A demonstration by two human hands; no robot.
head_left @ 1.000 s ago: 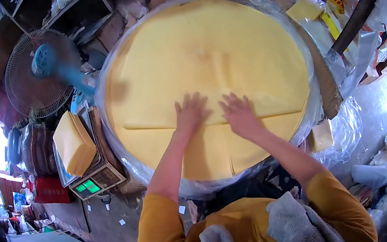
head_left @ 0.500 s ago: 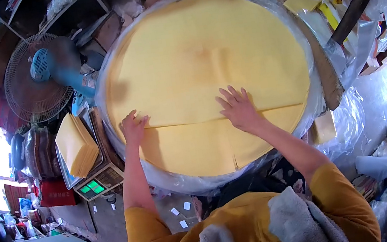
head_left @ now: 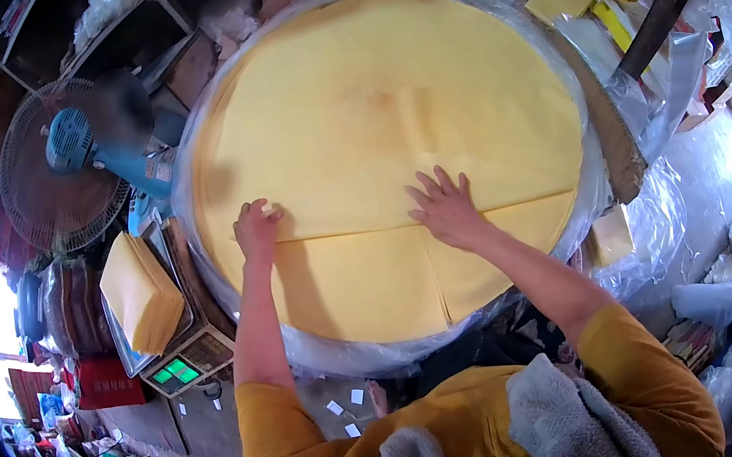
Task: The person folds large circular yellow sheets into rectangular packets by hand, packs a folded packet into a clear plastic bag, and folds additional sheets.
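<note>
A broad round stack of thin pale-yellow sheets fills the middle, with a straight edge across its lower part and a short slit at the near rim. My left hand is over the left end of that edge, its fingers bent and the thumb a little apart from them; nothing shows in it. Flat on the sheet, fingers spread, my right hand lies close to the same edge, right of the middle. Clear plastic sheeting surrounds the stack.
At left, folded yellow sheets rest on a weighing scale with a lit green display. A fan stands behind it. On the right are a dark wooden bar, plastic bags and a yellow block.
My left hand has shifted slightly right and its fingers have drawn in. My right hand stays almost in place on the sheet. The whole view has moved a little.
</note>
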